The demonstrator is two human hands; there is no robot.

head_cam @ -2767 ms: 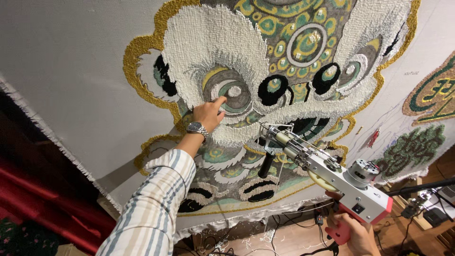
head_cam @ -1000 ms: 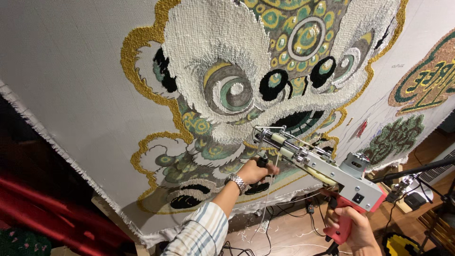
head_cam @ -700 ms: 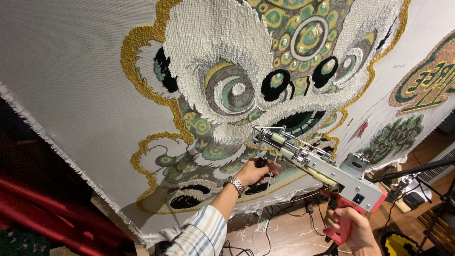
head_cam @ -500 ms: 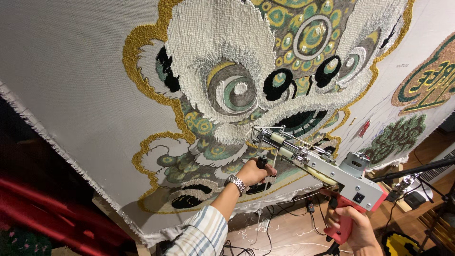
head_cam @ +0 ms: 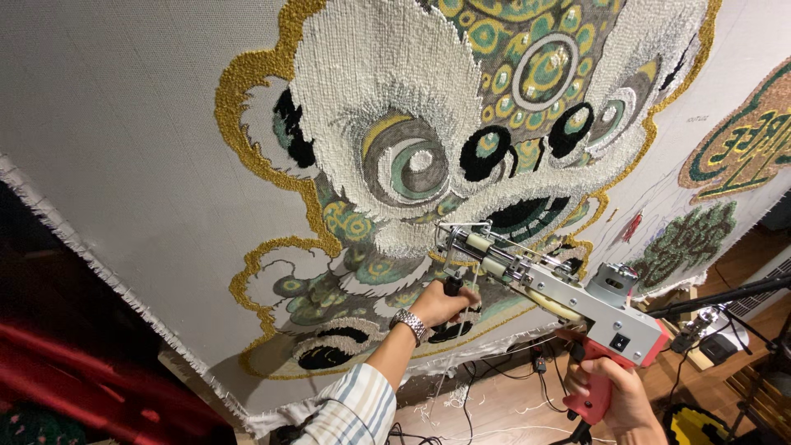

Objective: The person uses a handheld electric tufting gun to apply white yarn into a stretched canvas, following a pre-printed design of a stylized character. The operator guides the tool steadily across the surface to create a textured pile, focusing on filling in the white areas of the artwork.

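A grey and red tufting gun (head_cam: 577,305) points at a large stretched cloth (head_cam: 124,140) with a tufted lion-head design (head_cam: 461,156) in white, gold, green and black. My right hand (head_cam: 614,395) grips the gun's red rear handle. My left hand (head_cam: 441,303), with a metal wristwatch and a striped sleeve, is closed around the gun's black front handle under the needle end. The gun's tip (head_cam: 445,235) sits close to the cloth just below the design's white muzzle.
A second tufted patch in gold and green (head_cam: 741,148) and a dark green one (head_cam: 684,243) lie at the right. Cables and yarn scraps litter the wooden floor (head_cam: 494,404). A black stand arm (head_cam: 725,297) and red fabric (head_cam: 74,387) flank the frame.
My left hand came down from touching the design near the eye and took the gun's front handle. Over the last second both hands and the gun stay nearly still.
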